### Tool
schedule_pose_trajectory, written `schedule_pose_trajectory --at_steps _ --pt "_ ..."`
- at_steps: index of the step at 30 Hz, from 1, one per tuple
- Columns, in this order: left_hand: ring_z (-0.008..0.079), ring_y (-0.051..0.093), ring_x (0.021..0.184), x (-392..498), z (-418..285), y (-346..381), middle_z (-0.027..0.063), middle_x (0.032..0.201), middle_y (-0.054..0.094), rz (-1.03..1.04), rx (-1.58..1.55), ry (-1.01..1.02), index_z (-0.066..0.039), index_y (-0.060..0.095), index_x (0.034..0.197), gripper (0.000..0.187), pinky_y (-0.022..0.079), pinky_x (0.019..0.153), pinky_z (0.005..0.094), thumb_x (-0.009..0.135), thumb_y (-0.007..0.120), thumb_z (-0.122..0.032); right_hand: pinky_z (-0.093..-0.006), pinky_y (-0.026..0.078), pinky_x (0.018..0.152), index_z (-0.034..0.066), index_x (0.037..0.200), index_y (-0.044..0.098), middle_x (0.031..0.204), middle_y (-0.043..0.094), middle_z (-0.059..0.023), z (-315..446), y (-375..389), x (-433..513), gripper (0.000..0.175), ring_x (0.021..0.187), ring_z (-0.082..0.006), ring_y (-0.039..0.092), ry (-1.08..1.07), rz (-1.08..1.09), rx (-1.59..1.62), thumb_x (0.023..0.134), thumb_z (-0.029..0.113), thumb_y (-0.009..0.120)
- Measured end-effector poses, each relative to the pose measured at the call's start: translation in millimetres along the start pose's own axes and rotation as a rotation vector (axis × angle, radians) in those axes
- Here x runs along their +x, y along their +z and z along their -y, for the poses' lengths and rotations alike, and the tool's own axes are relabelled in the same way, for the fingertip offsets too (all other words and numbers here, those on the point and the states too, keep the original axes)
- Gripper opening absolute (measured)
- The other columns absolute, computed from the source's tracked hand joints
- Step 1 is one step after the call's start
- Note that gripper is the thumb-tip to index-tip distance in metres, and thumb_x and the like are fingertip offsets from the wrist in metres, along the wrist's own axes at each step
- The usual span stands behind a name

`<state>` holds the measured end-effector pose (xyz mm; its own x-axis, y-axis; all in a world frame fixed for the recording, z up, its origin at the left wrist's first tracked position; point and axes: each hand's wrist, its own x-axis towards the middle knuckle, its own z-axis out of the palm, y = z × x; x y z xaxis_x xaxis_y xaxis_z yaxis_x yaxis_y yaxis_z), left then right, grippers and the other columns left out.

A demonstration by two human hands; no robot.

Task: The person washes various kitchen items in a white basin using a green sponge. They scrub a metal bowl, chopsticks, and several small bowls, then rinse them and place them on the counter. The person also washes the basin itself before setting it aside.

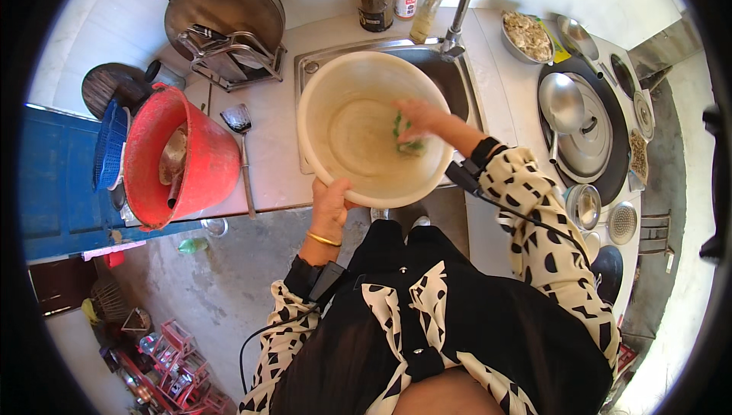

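Observation:
A large cream plastic basin (pixel 354 123) is tilted over the stainless steel sink (pixel 443 72), its inside facing me. My left hand (pixel 330 209) grips the near rim, thumb over the edge. Inside, against the right wall, my right hand (pixel 420 120) presses a green scrubber (pixel 407 138). Motion blurs that hand and the scrubber, so the scrubber's exact kind is unclear. Beyond the basin, the chrome faucet (pixel 457 15) arches up, with a yellowish translucent sleeve (pixel 426 20) on its spout. The basin hides much of the sink.
Left on the counter are a red bucket (pixel 211 158) holding a metal ladle, a spatula (pixel 246 158) and a metal rack (pixel 274 66). Two bottles (pixel 376 6) stand behind the sink. To the right are a bowl of food (pixel 527 40) and a lidded wok (pixel 600 152) with a ladle (pixel 561 103) on top.

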<state>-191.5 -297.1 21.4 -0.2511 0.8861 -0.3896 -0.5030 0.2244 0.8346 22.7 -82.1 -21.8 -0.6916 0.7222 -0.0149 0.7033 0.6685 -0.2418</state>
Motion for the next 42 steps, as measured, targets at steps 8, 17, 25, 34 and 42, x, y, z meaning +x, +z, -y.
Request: schedule_pose_trajectory --at_steps 8,17,25,34,42 --pt "0.0334 0.068 0.088 54 -27 -50 0.0172 0.107 0.062 -0.029 -0.043 0.084 0.005 0.048 0.124 0.050 0.063 0.064 0.0482 0.075 0.053 0.003 -0.0483 0.050 0.085 0.0084 0.116 0.058 0.102 0.067 -0.0156 47 33 69 0.059 0.105 -0.0380 0.060 -0.063 0.229 -0.050 0.064 0.024 0.081" --pt "0.0332 0.068 0.088 96 -43 -60 0.0163 0.111 0.061 -0.073 -0.007 0.174 -0.001 0.047 0.130 0.057 0.062 0.057 0.0493 0.074 0.051 0.008 -0.0394 0.058 0.081 0.0104 0.129 0.055 0.112 0.064 -0.0129 29 15 72 0.053 0.098 -0.0294 0.066 0.405 0.148 1.185 0.078 0.013 0.068" --pt "0.0331 0.067 0.096 116 -52 -44 0.0162 0.118 0.059 -0.079 0.133 0.207 0.000 0.044 0.135 0.062 0.063 0.065 0.0473 0.074 0.049 0.009 -0.0711 0.044 0.092 0.0093 0.128 0.053 0.127 0.052 -0.0181 -56 42 1 0.044 0.112 -0.0431 0.057 0.372 -0.401 2.464 0.085 0.006 0.047" --pt "0.0282 0.061 0.110 114 -49 -5 0.0184 0.118 0.062 -0.113 0.625 0.795 0.005 0.046 0.134 0.060 0.046 0.096 0.0343 0.074 0.051 0.005 -0.0671 0.040 0.097 0.0135 0.122 0.055 0.124 0.057 -0.0124 -31 121 39 0.038 0.116 -0.0354 0.053 0.763 -0.470 2.697 0.091 0.033 0.064" --pt "0.0346 0.058 0.120 79 -64 14 0.0255 0.135 0.055 -0.224 0.893 1.133 0.000 0.030 0.150 0.074 0.045 0.099 0.0371 0.078 0.049 0.008 -0.0552 0.047 0.090 0.0122 0.110 0.061 0.110 0.061 -0.0105 -47 137 67 0.027 0.107 -0.0286 0.058 0.484 -0.330 2.423 0.086 0.016 0.071"
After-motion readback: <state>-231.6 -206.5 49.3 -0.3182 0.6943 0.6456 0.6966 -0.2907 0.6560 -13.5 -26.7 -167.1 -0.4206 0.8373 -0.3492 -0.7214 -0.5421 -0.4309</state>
